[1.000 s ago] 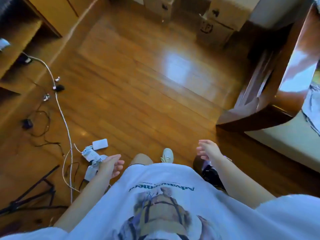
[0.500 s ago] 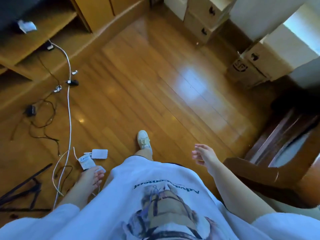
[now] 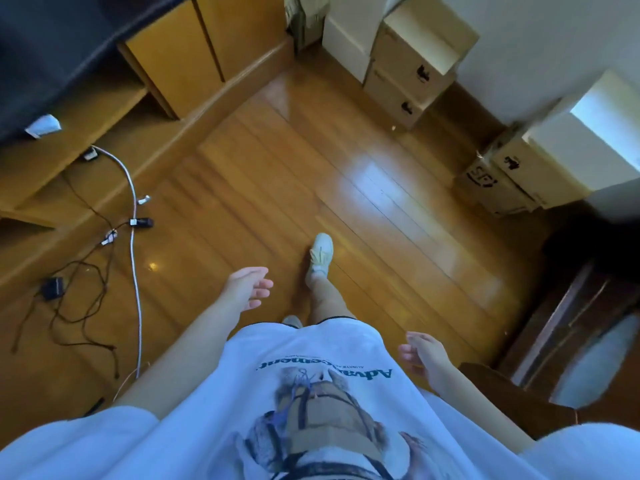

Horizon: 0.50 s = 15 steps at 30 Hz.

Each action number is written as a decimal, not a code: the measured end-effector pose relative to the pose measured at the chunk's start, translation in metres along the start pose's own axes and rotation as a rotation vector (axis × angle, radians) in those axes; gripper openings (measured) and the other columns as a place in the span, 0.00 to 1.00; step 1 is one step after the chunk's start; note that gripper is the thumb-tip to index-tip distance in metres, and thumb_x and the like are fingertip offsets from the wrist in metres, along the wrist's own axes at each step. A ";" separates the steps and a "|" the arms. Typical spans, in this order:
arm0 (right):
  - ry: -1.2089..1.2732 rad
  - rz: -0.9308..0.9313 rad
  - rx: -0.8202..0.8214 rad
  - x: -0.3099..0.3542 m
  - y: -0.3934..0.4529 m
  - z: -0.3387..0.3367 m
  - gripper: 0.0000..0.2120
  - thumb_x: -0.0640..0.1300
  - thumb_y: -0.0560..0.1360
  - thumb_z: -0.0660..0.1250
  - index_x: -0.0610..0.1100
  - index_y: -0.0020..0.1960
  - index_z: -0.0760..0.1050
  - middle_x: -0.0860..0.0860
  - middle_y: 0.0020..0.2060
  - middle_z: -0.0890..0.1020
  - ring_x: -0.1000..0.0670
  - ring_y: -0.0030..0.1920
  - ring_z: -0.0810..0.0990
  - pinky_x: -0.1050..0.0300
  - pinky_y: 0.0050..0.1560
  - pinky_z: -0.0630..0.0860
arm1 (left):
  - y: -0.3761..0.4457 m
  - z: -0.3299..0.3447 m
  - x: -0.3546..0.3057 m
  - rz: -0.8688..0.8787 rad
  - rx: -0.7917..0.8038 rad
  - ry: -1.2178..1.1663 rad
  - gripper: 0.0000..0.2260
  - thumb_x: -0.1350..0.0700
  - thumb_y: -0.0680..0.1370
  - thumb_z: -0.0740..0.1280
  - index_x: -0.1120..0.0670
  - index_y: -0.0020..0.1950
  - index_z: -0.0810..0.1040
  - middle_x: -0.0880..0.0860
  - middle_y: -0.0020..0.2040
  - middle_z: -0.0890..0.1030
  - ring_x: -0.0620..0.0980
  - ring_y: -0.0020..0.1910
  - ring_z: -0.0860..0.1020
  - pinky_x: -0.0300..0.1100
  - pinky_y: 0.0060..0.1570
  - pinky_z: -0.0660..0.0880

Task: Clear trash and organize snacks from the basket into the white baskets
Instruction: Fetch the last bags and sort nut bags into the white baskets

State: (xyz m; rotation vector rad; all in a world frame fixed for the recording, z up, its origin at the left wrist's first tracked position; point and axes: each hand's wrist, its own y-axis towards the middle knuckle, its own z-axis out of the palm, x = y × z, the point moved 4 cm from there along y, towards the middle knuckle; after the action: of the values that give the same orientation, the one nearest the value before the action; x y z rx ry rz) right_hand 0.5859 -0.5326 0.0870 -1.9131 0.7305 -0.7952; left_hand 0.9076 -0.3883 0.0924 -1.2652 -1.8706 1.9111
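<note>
Left hand: the left hand point(image 3: 247, 287) hung over the glossy wooden plank floor point(image 3: 363, 188), to the left of the white sneaker point(image 3: 321, 252); its fingers were loose and spread, and it held nothing.
Right hand: the right hand point(image 3: 424, 353) hung beside the hem of the white printed T-shirt point(image 3: 311, 393), nearer the person than the sneaker; its fingers were relaxed, and it too was empty.
Task things: no basket, no white baskets, no snacks and no trash showed anywhere in view, so where they stood could not be told.
Surroundings: stacked brown cardboard boxes point(image 3: 412, 69) stood against the wall well beyond the sneaker; a white cable point(image 3: 133, 237) and tangled black cords point(image 3: 78, 292) lay on the floor far to its left, below a light wooden shelf unit point(image 3: 104, 109); dark wooden furniture point(image 3: 571, 327) stood to its right.
Progress: judging from the empty hands and the forward foot, the person appeared to be walking, between sorting steps. What was already sorted could not be judged; any remaining sorting lay out of view.
</note>
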 end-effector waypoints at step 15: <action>-0.270 -0.223 0.190 0.351 0.044 0.127 0.05 0.38 0.77 0.60 0.43 0.53 0.71 0.47 0.32 0.74 0.49 0.30 0.72 0.61 0.32 0.65 | 0.088 -0.061 -0.163 -0.112 -0.201 -0.209 0.09 0.58 0.80 0.60 0.56 0.59 0.75 0.52 0.37 0.78 0.44 0.26 0.76 0.35 0.26 0.66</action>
State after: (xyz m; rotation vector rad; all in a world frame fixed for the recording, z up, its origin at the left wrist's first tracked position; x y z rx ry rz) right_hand 0.8926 -0.7494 0.0799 -1.8995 0.2698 -0.6949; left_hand 1.0862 -0.4667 0.0938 -1.0183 -2.2352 1.8998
